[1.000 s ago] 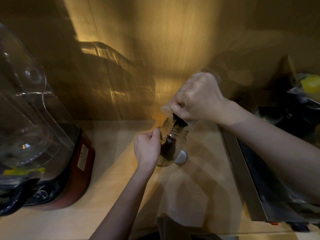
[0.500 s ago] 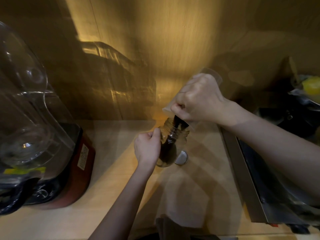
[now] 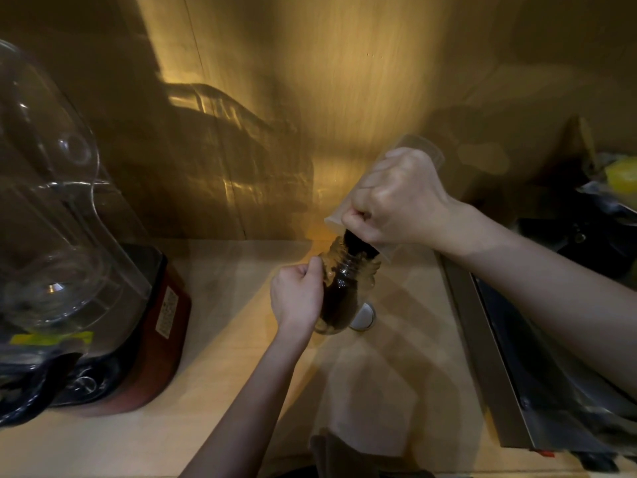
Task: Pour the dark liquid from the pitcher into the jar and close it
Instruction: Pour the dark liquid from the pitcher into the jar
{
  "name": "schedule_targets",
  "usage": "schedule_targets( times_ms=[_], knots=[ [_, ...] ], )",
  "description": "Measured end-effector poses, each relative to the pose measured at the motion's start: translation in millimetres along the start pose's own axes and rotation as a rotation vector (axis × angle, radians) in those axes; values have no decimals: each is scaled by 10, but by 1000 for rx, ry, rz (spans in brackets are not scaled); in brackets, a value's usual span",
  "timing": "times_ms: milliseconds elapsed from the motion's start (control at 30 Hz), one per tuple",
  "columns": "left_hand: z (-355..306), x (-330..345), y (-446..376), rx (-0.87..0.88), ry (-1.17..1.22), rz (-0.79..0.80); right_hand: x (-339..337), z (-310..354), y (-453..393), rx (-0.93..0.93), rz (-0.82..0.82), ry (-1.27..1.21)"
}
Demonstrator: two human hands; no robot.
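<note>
A small clear jar (image 3: 344,291) stands on the wooden counter, partly filled with dark liquid. My left hand (image 3: 298,298) grips its left side. My right hand (image 3: 396,205) holds a translucent pitcher (image 3: 418,146) steeply tipped over the jar, its lip right at the jar's mouth. A dark stream (image 3: 355,241) runs from the lip into the jar. A round pale lid (image 3: 363,317) lies on the counter just right of the jar's base.
A large blender with a clear cover (image 3: 51,208) and red base (image 3: 162,326) fills the left side. A metal appliance (image 3: 517,374) runs along the right. A yellow item (image 3: 622,175) sits at the far right. The wooden wall stands close behind.
The dark liquid in the jar has risen a little. Both hands, the jar and the tipped pitcher have stayed almost where they were.
</note>
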State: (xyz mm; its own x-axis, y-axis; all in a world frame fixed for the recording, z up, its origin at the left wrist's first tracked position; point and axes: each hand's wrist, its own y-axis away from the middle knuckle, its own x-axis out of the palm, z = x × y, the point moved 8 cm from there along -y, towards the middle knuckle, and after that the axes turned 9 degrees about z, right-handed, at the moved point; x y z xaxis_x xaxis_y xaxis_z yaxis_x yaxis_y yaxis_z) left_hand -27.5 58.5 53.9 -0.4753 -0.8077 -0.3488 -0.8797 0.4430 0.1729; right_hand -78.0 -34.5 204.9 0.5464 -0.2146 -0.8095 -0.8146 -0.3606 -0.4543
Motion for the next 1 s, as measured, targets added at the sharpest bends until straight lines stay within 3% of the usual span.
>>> schedule_targets(
  times_ms=[1000],
  knots=[
    [11, -18, 17, -2, 56, -9, -59, 6, -48, -1, -25, 5]
  ],
)
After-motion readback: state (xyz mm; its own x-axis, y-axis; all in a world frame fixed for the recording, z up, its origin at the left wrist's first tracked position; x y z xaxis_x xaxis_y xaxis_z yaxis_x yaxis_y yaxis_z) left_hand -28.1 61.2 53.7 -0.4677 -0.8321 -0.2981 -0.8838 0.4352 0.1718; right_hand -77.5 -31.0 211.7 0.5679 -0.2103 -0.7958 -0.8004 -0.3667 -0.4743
